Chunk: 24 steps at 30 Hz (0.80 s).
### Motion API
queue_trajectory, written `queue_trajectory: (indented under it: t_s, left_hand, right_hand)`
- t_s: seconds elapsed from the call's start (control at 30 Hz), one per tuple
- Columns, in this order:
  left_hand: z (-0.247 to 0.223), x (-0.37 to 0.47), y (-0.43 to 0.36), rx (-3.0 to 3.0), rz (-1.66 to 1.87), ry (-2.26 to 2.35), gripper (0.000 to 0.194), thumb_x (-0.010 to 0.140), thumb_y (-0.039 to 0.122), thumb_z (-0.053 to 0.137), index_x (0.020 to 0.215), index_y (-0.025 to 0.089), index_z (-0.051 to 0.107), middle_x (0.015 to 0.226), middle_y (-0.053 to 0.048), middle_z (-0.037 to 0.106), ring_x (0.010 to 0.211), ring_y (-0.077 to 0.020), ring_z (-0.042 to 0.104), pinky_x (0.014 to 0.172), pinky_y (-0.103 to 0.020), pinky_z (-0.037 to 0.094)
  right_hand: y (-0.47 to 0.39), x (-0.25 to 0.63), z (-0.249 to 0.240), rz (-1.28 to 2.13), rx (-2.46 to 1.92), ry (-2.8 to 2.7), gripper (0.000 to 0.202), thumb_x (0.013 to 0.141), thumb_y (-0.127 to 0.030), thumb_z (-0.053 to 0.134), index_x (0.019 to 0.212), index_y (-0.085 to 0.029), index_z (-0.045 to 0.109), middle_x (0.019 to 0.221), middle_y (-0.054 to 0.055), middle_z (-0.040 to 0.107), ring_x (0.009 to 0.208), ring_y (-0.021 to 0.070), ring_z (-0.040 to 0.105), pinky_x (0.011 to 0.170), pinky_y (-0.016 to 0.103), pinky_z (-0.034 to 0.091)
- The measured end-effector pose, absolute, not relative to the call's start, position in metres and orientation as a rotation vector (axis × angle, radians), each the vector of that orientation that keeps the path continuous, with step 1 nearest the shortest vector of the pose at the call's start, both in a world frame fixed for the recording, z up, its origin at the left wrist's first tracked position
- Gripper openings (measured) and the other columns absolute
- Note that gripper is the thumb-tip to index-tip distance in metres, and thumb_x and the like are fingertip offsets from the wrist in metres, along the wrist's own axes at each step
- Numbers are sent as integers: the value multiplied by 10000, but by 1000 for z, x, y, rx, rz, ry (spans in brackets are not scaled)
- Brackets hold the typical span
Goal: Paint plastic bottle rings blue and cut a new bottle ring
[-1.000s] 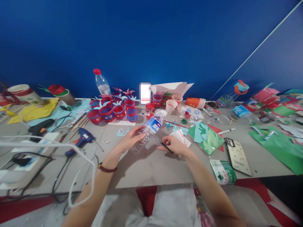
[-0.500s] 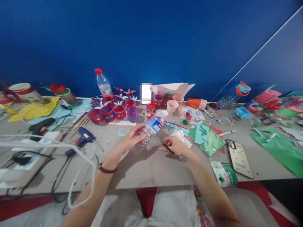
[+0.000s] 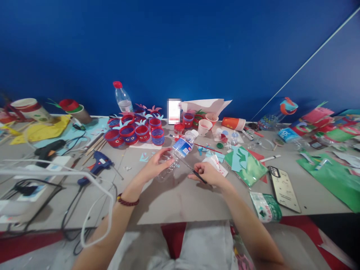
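Observation:
My left hand [image 3: 156, 165] is wrapped around the lower part of a clear plastic bottle [image 3: 182, 145] with a blue label. The bottle lies tilted, its white cap pointing away to the right. In my right hand [image 3: 207, 174] is a slim tool [image 3: 200, 177] with a black handle and a narrow grey blade; whether it is scissors or a knife I cannot tell. Its tip reaches the bottle's side, just below the label and close to my left fingertips. Part of the bottle's base is hidden behind my left hand.
Red and purple cups [image 3: 128, 134] with paper leaves stand behind my left hand. A blue glue gun [image 3: 99, 164], a power strip [image 3: 53, 176] and a looping white cable are at left. A phone [image 3: 284, 189] and green packets [image 3: 266, 207] lie at right.
The bottle's capped end has shifted slightly to the left and down. Both hands keep nearly the same place and hold.

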<state>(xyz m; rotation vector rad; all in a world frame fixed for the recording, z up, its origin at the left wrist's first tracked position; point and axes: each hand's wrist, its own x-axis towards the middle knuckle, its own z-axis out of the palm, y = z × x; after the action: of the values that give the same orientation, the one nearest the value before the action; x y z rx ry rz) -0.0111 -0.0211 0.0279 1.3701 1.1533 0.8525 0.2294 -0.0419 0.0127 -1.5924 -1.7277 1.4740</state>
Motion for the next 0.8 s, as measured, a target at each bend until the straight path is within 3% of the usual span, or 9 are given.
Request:
queue_trajectory:
  t_s: [0.53, 0.8]
  left_hand:
    - [17, -6, -22, 1729, 916, 1218, 554, 764, 358, 667, 1256, 183, 483, 1281, -116, 580, 1124, -242, 587, 933, -377, 500]
    - [20, -6, -22, 1624, 924, 1219, 633, 721, 385, 719, 1266, 183, 467, 1177, -119, 582, 1063, -242, 597, 821, -364, 538]
  right_hand:
    - [-45, 223, 12, 1447, -1608, -1697, 528, 610, -551, 764, 599, -213, 359, 453, -108, 329, 433, 49, 294, 381, 184, 206]
    - [-45, 224, 10, 1455, -1591, -1686, 518, 619, -535, 767, 608, -214, 360, 453, -111, 323, 442, 52, 281, 389, 183, 209]
